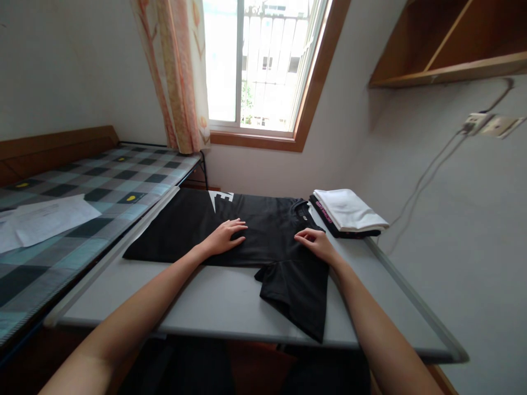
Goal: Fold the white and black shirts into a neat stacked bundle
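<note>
A black shirt lies on the white table in the middle of the frame. Its collar is toward the right, and its hem is toward the left. White letters are at its upper edge, partly cut off by the fold. One sleeve hangs out from the body of the shirt, toward the lower middle of the frame, and reaches near the front edge of the table.

The left hand rests palm down on the shirt, at the centre of the frame, with fingers a little spread and holding nothing. The right hand is right of centre, on the shirt just below the collar. Its fingers are close together and bent; I cannot tell well from this view if they pinch some cloth.

Near the right hand, at the back of the table, there is a stack of folded clothes: a white cloth on top, a black cloth under it. At the left of the frame, papers lie on a checked bed.
</note>
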### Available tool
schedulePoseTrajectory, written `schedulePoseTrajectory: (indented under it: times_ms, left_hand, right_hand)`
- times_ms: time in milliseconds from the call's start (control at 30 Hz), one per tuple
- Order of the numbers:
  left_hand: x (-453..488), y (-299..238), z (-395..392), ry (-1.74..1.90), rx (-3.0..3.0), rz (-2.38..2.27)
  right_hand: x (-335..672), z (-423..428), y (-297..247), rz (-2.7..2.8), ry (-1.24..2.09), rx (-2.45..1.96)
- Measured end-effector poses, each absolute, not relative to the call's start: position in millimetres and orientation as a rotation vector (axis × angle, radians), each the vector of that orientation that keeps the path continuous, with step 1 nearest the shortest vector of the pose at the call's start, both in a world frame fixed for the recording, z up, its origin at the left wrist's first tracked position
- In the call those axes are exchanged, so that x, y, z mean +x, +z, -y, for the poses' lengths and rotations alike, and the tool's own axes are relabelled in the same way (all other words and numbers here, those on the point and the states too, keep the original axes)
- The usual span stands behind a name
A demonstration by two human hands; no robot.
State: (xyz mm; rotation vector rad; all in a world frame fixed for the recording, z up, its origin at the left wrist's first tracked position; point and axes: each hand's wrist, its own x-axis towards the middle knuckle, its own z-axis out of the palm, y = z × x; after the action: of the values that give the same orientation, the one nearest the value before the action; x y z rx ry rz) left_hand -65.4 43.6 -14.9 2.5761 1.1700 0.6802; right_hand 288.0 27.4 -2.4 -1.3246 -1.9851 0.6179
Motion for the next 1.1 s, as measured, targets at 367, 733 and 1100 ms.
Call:
schedulePoseTrajectory:
  times_ms: [367, 733, 1100]
  left_hand:
    - [-61.6, -15.1, -41.0, 0.667, 2.578, -1.117]
    - [-48.4, -8.9, -31.4, 0.814, 2.507, -0.882]
    - [-35.1, -3.0, -19.2, 0.880, 2.362, -0.755]
  right_hand:
    - [241.8, 0.7, 12.2, 2.410, 0.972, -1.036]
    - [234.9, 0.3, 10.3, 2.442, 0.924, -0.938]
    - [227.2, -8.7, -2.8, 2.079, 1.050, -1.006]
